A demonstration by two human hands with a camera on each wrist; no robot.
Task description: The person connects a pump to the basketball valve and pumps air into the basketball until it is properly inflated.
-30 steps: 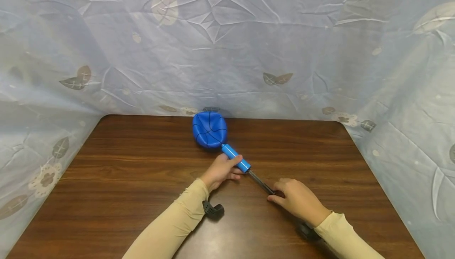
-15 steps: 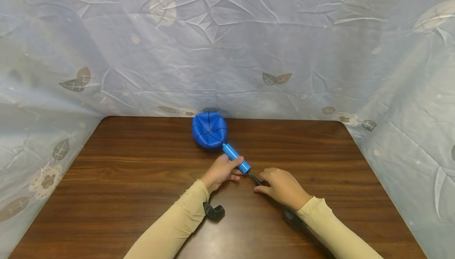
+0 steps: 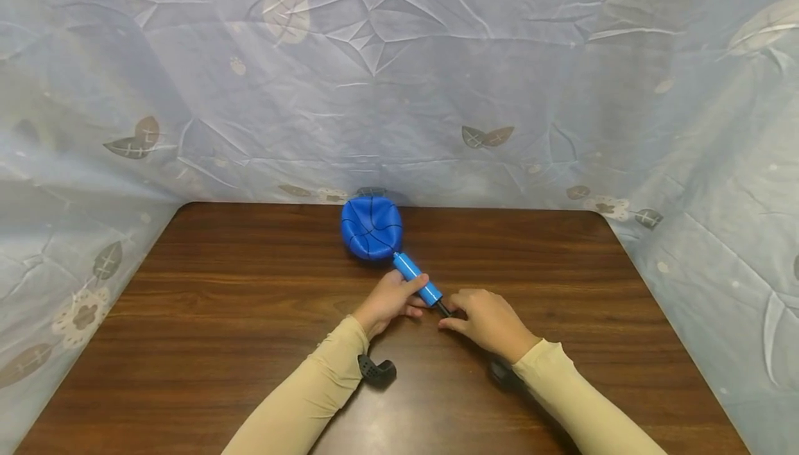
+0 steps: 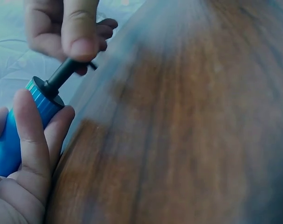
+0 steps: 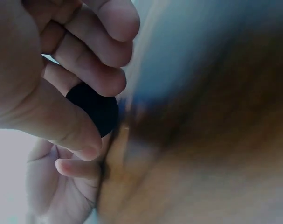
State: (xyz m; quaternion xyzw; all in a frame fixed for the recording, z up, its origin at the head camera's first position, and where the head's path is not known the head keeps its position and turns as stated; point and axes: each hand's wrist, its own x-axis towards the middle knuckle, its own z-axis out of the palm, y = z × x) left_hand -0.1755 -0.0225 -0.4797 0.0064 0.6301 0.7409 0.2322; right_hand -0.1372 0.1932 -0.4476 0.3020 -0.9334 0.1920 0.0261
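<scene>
Right hand grasped black plunger, little rod exposed. Left hand gripped blue air pump. Blue basketball at pump's nozzle end, near tabletop's far edge. Hookup looked done; ball dented, so inflation judged unfinished.

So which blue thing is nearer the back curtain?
The round ball with black lines, at the back of the table; the lighter blue pump in the left hand is farther from the back curtain.
</scene>
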